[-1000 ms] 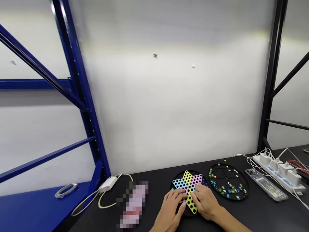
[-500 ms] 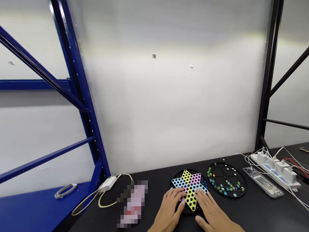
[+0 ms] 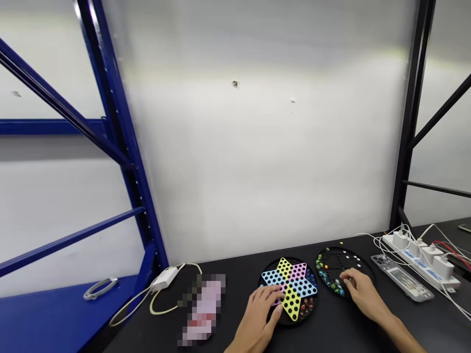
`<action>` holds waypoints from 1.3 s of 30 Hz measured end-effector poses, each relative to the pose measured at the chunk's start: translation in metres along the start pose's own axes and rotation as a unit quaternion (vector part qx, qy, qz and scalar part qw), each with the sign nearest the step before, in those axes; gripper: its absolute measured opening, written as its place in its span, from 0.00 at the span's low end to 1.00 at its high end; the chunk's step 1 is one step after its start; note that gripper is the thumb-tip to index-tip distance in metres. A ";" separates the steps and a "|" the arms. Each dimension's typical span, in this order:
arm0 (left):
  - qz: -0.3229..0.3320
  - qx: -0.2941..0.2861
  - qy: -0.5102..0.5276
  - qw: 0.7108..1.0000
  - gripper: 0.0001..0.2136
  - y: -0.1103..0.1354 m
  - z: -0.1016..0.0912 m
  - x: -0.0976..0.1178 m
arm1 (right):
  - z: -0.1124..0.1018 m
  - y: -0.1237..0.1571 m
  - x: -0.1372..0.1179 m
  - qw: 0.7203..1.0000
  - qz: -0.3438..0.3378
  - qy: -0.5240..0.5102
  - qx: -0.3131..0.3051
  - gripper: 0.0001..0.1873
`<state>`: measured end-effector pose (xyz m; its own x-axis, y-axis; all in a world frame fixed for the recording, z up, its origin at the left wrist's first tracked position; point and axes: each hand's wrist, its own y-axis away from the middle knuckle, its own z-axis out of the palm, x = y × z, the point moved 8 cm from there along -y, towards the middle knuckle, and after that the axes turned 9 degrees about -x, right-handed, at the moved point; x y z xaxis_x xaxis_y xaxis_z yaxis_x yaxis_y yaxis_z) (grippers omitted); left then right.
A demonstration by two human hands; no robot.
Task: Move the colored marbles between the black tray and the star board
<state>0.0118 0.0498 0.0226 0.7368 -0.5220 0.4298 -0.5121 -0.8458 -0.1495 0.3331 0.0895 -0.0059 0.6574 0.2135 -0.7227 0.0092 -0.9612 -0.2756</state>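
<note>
My left hand lies with its fingers spread on the left lower part of a Chinese checkers board, a star in yellow, pink and blue with black holes. Blue and reddish marbles show beside the star's points in its round black base. My right hand is over the right side of a second round black tray, fingers curled together at the marbles. Whatever is between those fingertips is hidden. White pieces and an orange one sit in that tray.
Right of the tray lies a phone-like device in a clear case, beside a white power strip with plugs and cables. At left are a pixelated pink item, a white adapter with its cable, and a blue shelf frame.
My right hand has left the star board and moved right onto the second tray, its fingers now curled. Reddish marbles have come into view where it was. My left hand stays in place.
</note>
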 end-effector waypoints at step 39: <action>0.008 0.006 -0.016 1.000 0.16 0.001 0.002 -0.004 | 0.035 -0.051 -0.015 0.988 0.072 -0.093 -0.103 0.16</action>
<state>0.0094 0.0506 0.0188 0.7426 -0.5379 0.3989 -0.5178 -0.8390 -0.1674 0.2960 0.1416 -0.0028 0.5138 0.0812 -0.8541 0.0917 -0.9950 -0.0394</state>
